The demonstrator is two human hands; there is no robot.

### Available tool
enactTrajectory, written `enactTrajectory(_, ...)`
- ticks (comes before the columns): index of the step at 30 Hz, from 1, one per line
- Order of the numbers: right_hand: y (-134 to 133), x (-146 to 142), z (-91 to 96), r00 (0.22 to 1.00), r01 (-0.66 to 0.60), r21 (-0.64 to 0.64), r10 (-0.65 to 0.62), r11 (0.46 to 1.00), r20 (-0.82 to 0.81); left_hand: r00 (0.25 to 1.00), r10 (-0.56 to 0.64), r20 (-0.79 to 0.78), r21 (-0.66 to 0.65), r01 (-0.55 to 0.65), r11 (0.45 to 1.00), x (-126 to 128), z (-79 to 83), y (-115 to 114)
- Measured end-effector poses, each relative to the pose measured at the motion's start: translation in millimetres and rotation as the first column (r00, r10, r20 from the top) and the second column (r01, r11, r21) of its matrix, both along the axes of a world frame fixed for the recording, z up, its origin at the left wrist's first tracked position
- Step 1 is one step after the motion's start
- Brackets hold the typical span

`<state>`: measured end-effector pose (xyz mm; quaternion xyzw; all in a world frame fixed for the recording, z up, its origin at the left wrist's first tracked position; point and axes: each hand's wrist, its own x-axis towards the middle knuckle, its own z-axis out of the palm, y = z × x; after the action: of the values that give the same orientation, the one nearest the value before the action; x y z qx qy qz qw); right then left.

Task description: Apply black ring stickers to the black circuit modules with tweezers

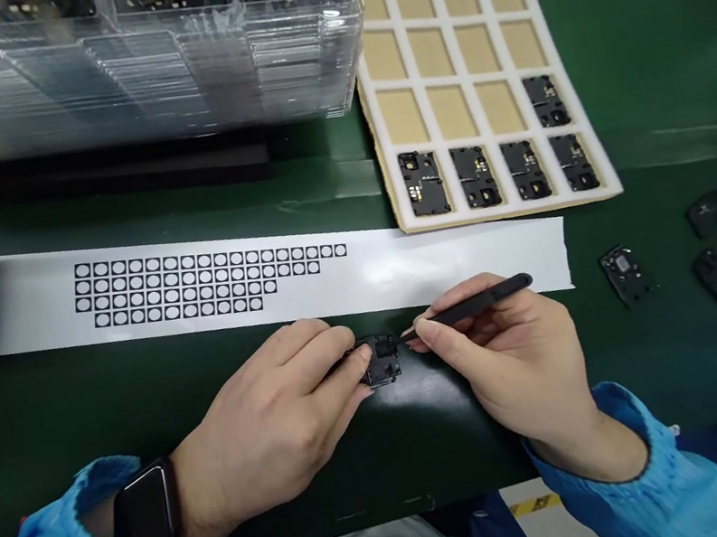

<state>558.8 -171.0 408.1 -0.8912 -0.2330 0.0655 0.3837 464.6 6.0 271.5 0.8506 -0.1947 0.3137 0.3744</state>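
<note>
Between the fingers of my left hand (279, 410) is a small black electronic module (382, 361), held low over the green table; the fingers cover its left side. My right hand (519, 370) is closed around black tweezers (474, 304), whose tips point left at the module's upper right edge. Whether the tips touch it or grip anything is too small to tell. Just beyond both hands lies a white strip (400, 271) bearing rows of small black square stickers (186, 283) with pale round centres.
A white foam tray (506, 209) at back right holds several black modules in its nearest cells. Stacked clear plastic trays (309, 57) with black parts stand at back left. Loose modules (627, 274) lie on the green table (690, 360) at right.
</note>
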Motion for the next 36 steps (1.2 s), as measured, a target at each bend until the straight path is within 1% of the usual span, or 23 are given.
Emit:
enactTrajectory(8, -1.2, 0.5, 1.2, 0.999, -0.002, -0.054, 0.005, 0.999, 0.047, 1.0, 0.0, -0.006, -0.01, 0.0, 1.0, -0.6, 3.7, 0.4)
enactTrajectory(16, 0.3, 0.9, 1.2, 0.999, -0.017, -0.047, 0.019, 0.999, 0.04, 1.0, 0.005, 0.006, -0.022, -0.005, 1.0, 0.7, 3.7, 0.0)
enactTrajectory(23, 1.6, 0.2, 0.8, 1.0, -0.02, -0.012, 0.02, 1.0, 0.009, 1.0, 0.003, 0.006, -0.01, -0.003, 1.0, -1.8, 1.6, 0.5)
enactTrajectory(32, 1.5, -0.5, 1.1, 0.999, -0.038, -0.013, 0.038, 0.999, 0.022, 1.0, 0.005, 0.004, -0.015, -0.005, 1.0, -0.2, 0.8, -0.6)
enactTrajectory(36, 1.8, -1.3, 2.1, 0.999, -0.038, -0.047, 0.039, 0.998, 0.025, 1.0, 0.009, 0.008, -0.017, -0.008, 1.0, -1.6, 1.8, 0.0)
